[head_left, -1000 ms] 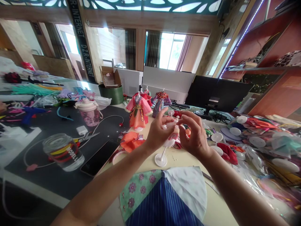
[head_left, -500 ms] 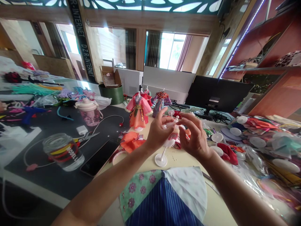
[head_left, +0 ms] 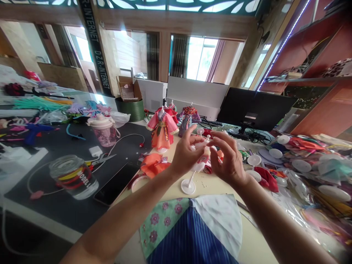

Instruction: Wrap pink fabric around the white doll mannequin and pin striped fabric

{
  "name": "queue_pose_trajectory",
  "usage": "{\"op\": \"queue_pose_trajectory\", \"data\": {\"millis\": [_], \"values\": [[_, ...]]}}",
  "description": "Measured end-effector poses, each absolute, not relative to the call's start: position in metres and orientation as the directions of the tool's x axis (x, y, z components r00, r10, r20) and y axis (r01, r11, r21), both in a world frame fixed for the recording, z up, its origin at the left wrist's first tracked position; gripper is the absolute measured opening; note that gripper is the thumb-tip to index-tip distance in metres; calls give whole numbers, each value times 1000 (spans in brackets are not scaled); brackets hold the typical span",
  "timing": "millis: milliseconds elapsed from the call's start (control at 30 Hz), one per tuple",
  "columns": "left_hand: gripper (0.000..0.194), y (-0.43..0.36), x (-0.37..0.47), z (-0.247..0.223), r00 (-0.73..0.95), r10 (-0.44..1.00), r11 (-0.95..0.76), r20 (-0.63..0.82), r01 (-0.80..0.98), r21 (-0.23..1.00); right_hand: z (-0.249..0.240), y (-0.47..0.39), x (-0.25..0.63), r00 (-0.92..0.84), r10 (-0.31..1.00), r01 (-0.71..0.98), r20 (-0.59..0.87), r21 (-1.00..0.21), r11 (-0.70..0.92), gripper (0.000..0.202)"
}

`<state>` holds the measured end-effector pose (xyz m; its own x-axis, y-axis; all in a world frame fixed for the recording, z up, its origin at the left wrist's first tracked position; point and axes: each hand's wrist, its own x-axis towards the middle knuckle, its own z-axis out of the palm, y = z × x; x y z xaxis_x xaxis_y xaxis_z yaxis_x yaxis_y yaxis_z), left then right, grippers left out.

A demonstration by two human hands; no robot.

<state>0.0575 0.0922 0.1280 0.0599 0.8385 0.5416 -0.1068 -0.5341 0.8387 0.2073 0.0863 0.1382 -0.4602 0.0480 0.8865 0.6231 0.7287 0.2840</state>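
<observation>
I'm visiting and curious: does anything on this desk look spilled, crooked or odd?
Small dark bits lie scattered on the pale tabletop beside the white stand, like stray debris. I see no clear spill or damage.

Bare forearms (head_left: 137,205), apparently bare hands (head_left: 186,152)

Two hands up, left hand (head_left: 185,156) and right hand (head_left: 228,159). One patchwork cloth (head_left: 189,234), three panels showing, at the cream table's (head_left: 211,181) near edge. At least three dressed doll forms (head_left: 162,130) nearer the far edge, kinda overlapping. Dark desk (head_left: 129,152) has one glass jar (head_left: 74,178), one pink bottle (head_left: 103,130), one phone (head_left: 118,183), one pair of scissors (head_left: 105,158).
</observation>
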Motion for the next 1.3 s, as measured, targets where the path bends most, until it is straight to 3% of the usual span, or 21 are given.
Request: {"op": "queue_pose_trajectory", "data": {"millis": [800, 933, 1167, 1300], "values": [[74, 90, 61, 129, 19, 843, -535, 538, -79, 841, 140, 84, 204, -454, 21, 633, 891, 306, 712, 57], [72, 91, 61, 129, 9, 842, -537, 539, -81, 840, 141, 86, 203, -407, 46, 617, 912, 238, 750, 64], [73, 93, 61, 126, 13, 837, -543, 547, -99, 834, 137, 92, 206, -249, 192, 552, 949, -24, 833, 65], [72, 92, 61, 127, 2, 846, -531, 534, -99, 842, 137, 92, 207, -236, 227, 532, 945, -70, 844, 64]]}}
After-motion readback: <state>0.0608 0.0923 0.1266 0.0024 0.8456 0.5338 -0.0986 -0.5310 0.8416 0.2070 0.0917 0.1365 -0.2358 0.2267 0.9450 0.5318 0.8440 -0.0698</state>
